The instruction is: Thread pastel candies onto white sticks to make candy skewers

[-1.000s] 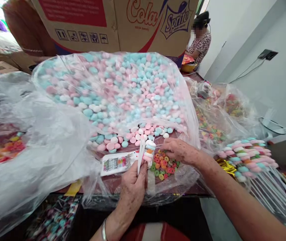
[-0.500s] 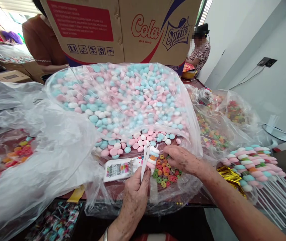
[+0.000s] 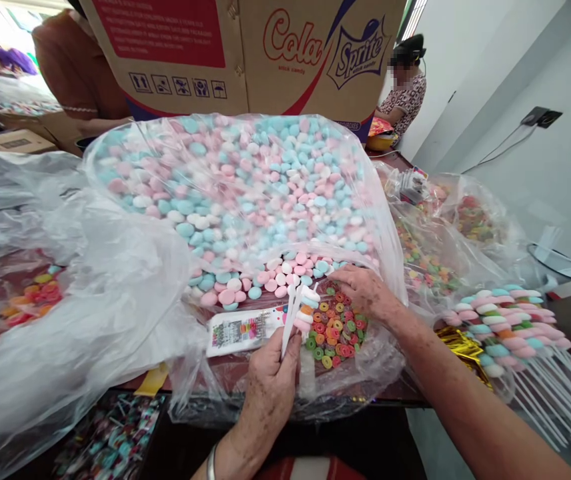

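My left hand (image 3: 273, 373) is closed around several white sticks (image 3: 289, 317) and a marshmallow skewer (image 3: 306, 308). White, blue and pink marshmallows are threaded on the skewer, with an orange piece among them. My right hand (image 3: 363, 290) stretches its fingers toward the loose pink, blue and white marshmallows (image 3: 285, 268) at the mouth of a big clear bag (image 3: 390, 233). Its fingertips are partly hidden, and I see nothing held in them. Below this hand lies a pile of colourful gummy rings (image 3: 335, 330). A white printed packet (image 3: 240, 330) lies left of the sticks.
Finished marshmallow skewers (image 3: 505, 327) lie at the right beside gold ties (image 3: 460, 350). Bags of gummies (image 3: 430, 260) stand behind them. A large carton (image 3: 245, 60) rises at the back, with a person (image 3: 83, 73) on its left and another person (image 3: 405, 93) on its right.
My right hand has moved from the gummy rings up to the loose marshmallows, uncovering more of the rings. My left hand keeps hold of the sticks and skewer. The view has shifted slightly.
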Demonstrator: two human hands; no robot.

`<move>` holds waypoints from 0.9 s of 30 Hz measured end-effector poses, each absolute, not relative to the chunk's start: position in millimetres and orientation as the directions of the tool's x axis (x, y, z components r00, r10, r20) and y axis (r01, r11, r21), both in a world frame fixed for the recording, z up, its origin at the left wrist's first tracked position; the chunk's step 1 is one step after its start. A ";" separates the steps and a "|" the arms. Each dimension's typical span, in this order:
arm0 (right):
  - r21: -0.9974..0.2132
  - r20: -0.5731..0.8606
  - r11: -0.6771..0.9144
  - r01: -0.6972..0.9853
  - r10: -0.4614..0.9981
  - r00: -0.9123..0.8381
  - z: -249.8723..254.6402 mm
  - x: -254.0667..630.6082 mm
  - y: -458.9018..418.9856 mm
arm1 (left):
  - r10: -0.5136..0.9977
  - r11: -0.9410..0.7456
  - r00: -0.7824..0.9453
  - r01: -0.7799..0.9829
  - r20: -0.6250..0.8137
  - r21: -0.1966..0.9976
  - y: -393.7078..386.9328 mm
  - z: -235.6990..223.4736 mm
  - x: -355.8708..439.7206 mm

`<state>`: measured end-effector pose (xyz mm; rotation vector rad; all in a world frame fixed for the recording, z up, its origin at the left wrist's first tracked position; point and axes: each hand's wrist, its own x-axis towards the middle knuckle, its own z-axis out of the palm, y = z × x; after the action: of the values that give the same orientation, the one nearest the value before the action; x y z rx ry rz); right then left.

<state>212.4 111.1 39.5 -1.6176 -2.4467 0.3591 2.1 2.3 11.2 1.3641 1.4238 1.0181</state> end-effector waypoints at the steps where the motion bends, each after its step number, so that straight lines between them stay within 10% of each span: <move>1: -0.309 0.032 0.385 0.869 0.918 -0.395 40.0 212.9 110.7 | 0.998 0.059 0.000 0.263 -0.062 0.963 2.9 11.4 2.4; 14: -0.315 0.031 0.435 0.843 0.893 -0.449 18.7 201.5 105.4 | 0.996 0.079 0.008 0.275 -0.085 0.958 2.3 8.3 1.4; 20: -0.593 0.103 0.275 0.756 0.958 -0.268 19.8 198.6 101.4 | 0.998 0.062 0.006 0.282 -0.067 0.957 1.5 10.2 1.0; 24: -0.957 0.020 0.045 0.288 0.996 -0.091 31.9 199.6 97.0 | 0.998 0.047 0.028 0.293 -0.057 0.955 1.1 11.0 1.3; 27: -0.978 -0.123 -0.136 -0.156 0.989 -0.087 43.5 197.4 92.0 | 0.999 0.022 0.037 0.308 -0.035 0.951 2.3 11.6 2.3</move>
<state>197.4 92.0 43.5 -1.1430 -1.0778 1.4343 2.3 2.3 11.6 1.4324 1.4154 0.9918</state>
